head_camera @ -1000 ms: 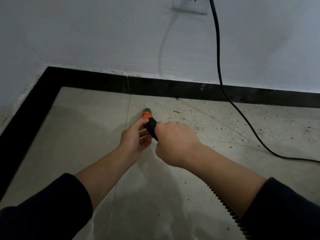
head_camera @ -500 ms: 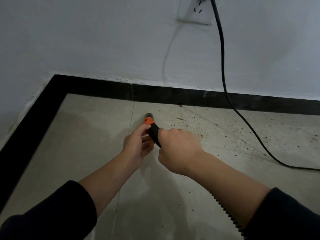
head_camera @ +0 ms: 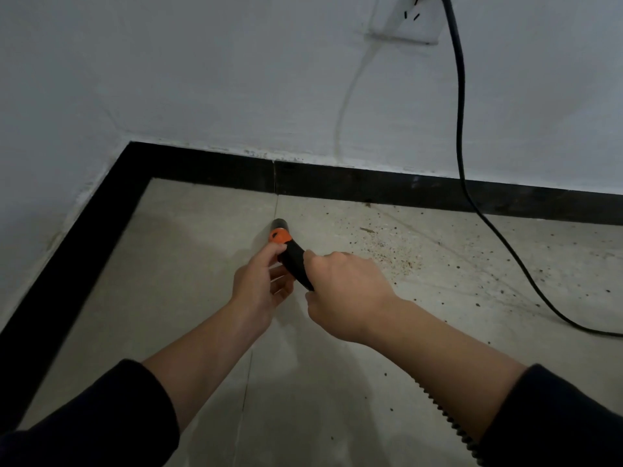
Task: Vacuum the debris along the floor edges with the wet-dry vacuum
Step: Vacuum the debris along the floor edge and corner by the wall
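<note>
Pale grey floor tiles (head_camera: 188,264) meet a black baseboard (head_camera: 337,183) under a white wall (head_camera: 236,79), with an inside corner at the upper left.

Left thumb (head_camera: 274,251) presses on the black vacuum nozzle (head_camera: 294,262) just behind its orange collar (head_camera: 279,236). The other left fingers curl loosely beneath the barrel, so the left hand (head_camera: 259,291) pinches it from the side. The right hand (head_camera: 347,294) is closed round the rear of the barrel, back of hand uppermost. Its fingertips are hidden.

The nozzle's long axis runs from the hands away and slightly left, roughly along the tile joint. Its mouth points at the far baseboard and stops short of it. Whether the tip touches the floor cannot be told. A ribbed hose (head_camera: 448,423) emerges beneath the right forearm and leaves the frame at the lower right.

Debris (head_camera: 394,251) lies right of the nozzle tip as dark specks, densest near the foot of the baseboard and thinning outward to the right.

Bare tile extends left of the nozzle to the corner. On the right, a black power cord (head_camera: 460,129) drops from a wall outlet (head_camera: 404,25), crosses the baseboard and trails over the speckled tile to the right edge.

Dark sleeves (head_camera: 84,429) cover both upper forearms.
</note>
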Available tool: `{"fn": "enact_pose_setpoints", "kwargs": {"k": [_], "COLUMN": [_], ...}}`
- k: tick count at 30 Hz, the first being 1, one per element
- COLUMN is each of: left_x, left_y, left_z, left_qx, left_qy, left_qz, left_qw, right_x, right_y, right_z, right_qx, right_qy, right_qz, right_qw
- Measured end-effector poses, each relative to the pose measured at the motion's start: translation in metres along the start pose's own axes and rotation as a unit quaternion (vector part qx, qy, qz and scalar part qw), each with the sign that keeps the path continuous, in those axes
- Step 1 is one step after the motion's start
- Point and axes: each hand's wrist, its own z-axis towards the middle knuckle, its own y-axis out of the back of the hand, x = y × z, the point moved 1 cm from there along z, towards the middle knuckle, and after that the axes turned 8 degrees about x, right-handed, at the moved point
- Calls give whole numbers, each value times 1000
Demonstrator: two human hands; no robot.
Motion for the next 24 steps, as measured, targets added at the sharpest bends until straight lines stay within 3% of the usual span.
{"fn": "enact_pose_setpoints", "kwargs": {"k": [24], "left_x": [3], "left_y": [-31], "left_z": [17], "left_qx": [29], "left_qy": [7], "left_qz": [-12], "left_qw": [999], "right_x": [-20], "right_y": [3], "right_z": [3], "right_qx": [-23], "right_qy": [-33], "right_qz": [29], "right_qw": [999]}}
